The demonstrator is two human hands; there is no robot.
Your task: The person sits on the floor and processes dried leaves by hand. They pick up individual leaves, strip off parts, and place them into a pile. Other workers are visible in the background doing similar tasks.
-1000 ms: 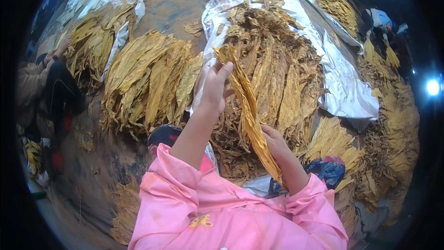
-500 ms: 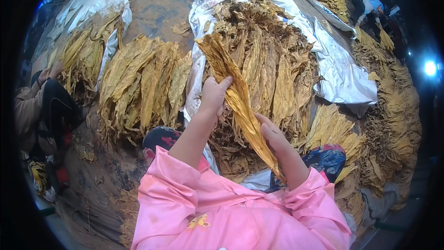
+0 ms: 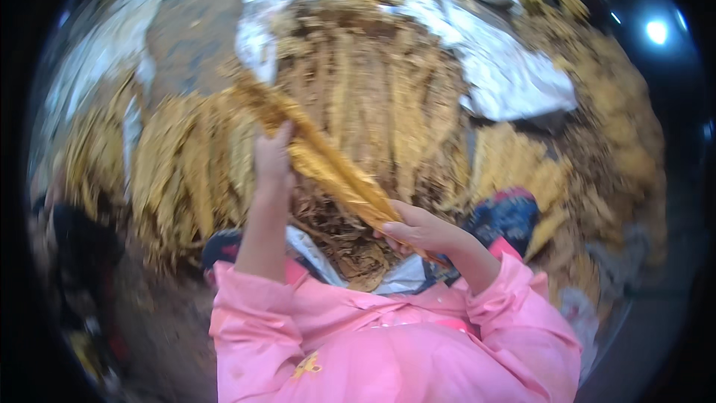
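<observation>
A long, golden-brown dried tobacco leaf (image 3: 328,168) stretches slantwise between my hands, its upper end to the left. My left hand (image 3: 274,155) is closed round its upper part. Lower down to the right, my right hand (image 3: 424,228) grips the leaf near its narrow end, thumb on top. Whether it is one leaf or a few laid together I cannot tell. Beneath and beyond it lies a large heap of dried tobacco leaves (image 3: 365,89), browner than the held one.
To the left lies a pile of yellow leaves (image 3: 186,164); to the right, a smaller pale bunch (image 3: 511,164). White plastic sheeting (image 3: 514,82) borders the heap. A long leaf stack (image 3: 619,127) runs along the far right. Another person's dark-clothed leg (image 3: 78,246) shows at the left, blurred.
The view has swung, shifting the piles leftward. The held leaf now lies flatter and further left. My right hand has closed round its lower end, where earlier it rested alongside.
</observation>
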